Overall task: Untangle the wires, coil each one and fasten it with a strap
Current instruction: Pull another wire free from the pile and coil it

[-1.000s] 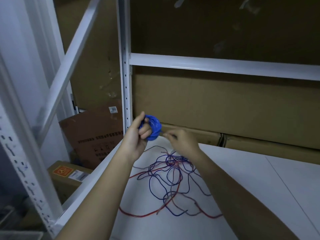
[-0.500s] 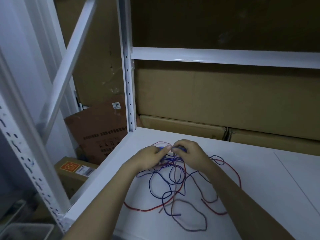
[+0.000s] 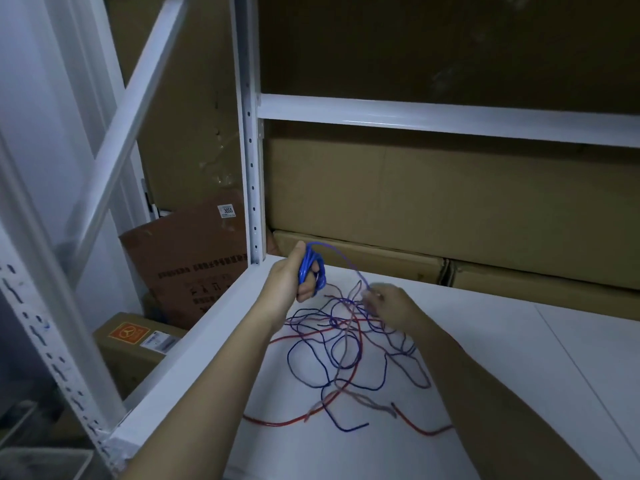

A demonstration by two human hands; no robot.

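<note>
Winding: the left hand grips a small coil of bright blue wire, held above the white surface, just right of the white perforated steel upright.
Right hand: blurred; its fingers seem to pinch the blue strand running from the coil.
Loose wires: a red-and-blue tangle lies on the surface below both hands.
Risk: I judge pulling could tighten the knots or drag the red wire along.
Writing: the brown cardboard box left of the upright carries a sticker reading "3055"; its other print is illegible.
</note>
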